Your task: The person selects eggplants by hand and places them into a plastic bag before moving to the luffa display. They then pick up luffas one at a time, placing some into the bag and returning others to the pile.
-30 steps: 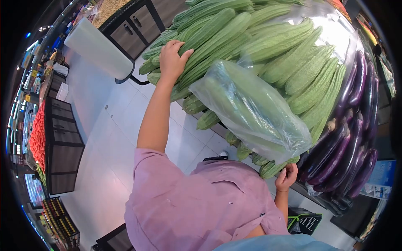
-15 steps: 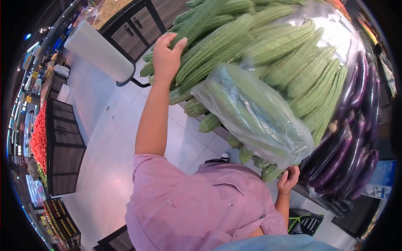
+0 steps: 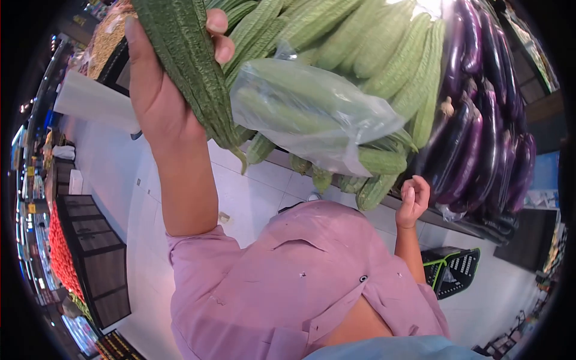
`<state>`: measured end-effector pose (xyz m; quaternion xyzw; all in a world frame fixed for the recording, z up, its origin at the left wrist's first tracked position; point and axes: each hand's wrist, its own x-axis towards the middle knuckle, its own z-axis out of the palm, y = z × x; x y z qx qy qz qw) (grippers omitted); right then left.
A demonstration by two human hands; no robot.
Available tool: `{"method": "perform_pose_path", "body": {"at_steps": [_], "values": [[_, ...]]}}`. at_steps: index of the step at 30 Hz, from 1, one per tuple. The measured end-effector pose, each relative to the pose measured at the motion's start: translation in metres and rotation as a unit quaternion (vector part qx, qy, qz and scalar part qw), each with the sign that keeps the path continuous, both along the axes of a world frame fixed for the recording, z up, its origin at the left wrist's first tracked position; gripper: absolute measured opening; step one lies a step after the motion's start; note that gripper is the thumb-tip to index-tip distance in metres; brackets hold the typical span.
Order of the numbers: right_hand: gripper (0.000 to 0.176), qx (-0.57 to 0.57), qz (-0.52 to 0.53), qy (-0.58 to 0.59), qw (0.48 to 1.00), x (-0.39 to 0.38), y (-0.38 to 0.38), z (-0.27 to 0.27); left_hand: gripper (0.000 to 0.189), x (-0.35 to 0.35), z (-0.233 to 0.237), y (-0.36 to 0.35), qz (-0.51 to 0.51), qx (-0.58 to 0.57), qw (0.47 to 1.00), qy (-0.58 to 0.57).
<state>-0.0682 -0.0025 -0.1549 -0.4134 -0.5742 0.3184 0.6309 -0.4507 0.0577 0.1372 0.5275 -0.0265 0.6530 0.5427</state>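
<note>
A long dark green ridged gourd is gripped in my left hand, raised close to the camera, its thin stem end pointing down. Beside it, a clear plastic bag with pale green gourds inside lies on the pile of ridged gourds. Some gourd ends stick out at the bag's right side. My right hand is near the display's front edge, below the bag, with its fingers curled. Whether it holds anything small is hidden.
Purple eggplants lie right of the gourds. A roll of plastic bags stands at left. A black and green basket is on the floor at lower right. Dark cabinets with red produce stand at far left.
My left hand has lifted the dark gourd off the pile and brought it nearer the camera. The view has shifted, and my right hand now sits apart from the bag.
</note>
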Motion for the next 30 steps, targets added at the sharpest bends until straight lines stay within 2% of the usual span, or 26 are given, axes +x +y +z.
{"method": "perform_pose_path", "body": {"at_steps": [2,3,4,6,8,10,12,13,14,15,18,19,20,22,23,25,27,28,29,30], "values": [[0.029,0.015,-0.005,0.005,1.000,-0.004,-0.002,0.039,0.040,0.054,0.016,-0.018,0.246,-0.083,0.965,-0.045],[0.029,0.053,0.008,0.048,0.997,-0.007,-0.002,0.061,0.059,0.042,-0.008,-0.004,0.233,-0.029,0.972,-0.024],[0.030,0.091,0.022,0.092,0.991,-0.009,-0.003,0.085,0.059,0.052,-0.003,-0.012,0.228,-0.029,0.973,-0.023],[0.051,0.120,0.098,0.125,0.980,-0.008,-0.005,0.132,0.057,0.078,0.009,-0.040,0.035,-0.080,0.989,0.120],[0.071,0.131,0.127,0.081,0.980,-0.009,-0.006,0.170,0.058,0.115,0.004,-0.049,0.049,-0.082,0.988,0.122],[0.085,0.086,0.120,0.022,0.989,-0.010,-0.013,0.198,0.062,0.166,-0.006,-0.054,0.082,-0.084,0.985,0.123],[0.086,0.074,0.137,0.013,0.988,-0.001,-0.022,0.198,0.067,0.202,-0.015,-0.056,0.118,-0.085,0.982,0.123],[0.083,0.010,0.142,0.036,0.989,0.001,-0.028,0.202,0.087,0.210,-0.018,-0.057,0.107,-0.097,0.971,0.191],[0.080,-0.057,0.146,0.059,0.986,0.003,-0.033,0.204,0.085,0.223,-0.026,-0.059,0.086,-0.107,0.976,0.166],[0.074,-0.086,0.193,0.064,0.975,0.017,-0.030,0.201,0.086,0.234,-0.040,-0.056,0.117,-0.087,0.971,0.190],[0.069,-0.090,0.205,0.047,0.973,0.033,-0.033,0.182,0.085,0.254,-0.059,-0.050,0.158,-0.066,0.957,0.236],[0.064,-0.086,0.161,0.060,0.981,0.034,-0.035,0.172,0.083,0.258,-0.061,-0.049,0.163,-0.061,0.952,0.254],[0.064,-0.089,0.160,0.068,0.981,0.036,-0.038,0.163,0.083,0.260,-0.063,-0.049,0.161,-0.064,0.950,0.261],[0.060,-0.097,0.127,0.087,0.983,0.042,-0.041,0.150,0.078,0.264,-0.059,-0.049,0.236,0.044,0.900,0.363],[0.060,-0.101,0.124,0.094,0.983,0.046,-0.040,0.150,0.073,0.259,-0.056,-0.051,0.267,0.094,0.854,0.436],[0.061,-0.091,0.157,0.126,0.975,0.057,-0.038,0.153,0.068,0.238,-0.028,-0.057,0.398,0.229,0.680,0.572],[0.062,-0.100,0.139,0.111,0.979,0.080,-0.044,0.148,0.062,0.208,-0.006,-0.061,0.476,0.241,0.559,0.634],[0.061,-0.111,0.147,0.094,0.978,0.101,-0.049,0.140,0.060,0.197,0.007,-0.061,0.502,0.258,0.480,0.671],[0.067,-0.119,0.174,0.056,0.976,0.120,-0.050,0.135,0.057,0.185,0.016,-0.063,0.525,0.274,0.396,0.701],[0.067,-0.127,0.170,0.066,0.975,0.136,-0.054,0.129,0.054,0.165,0.014,-0.062,0.531,0.247,0.358,0.727]]}}
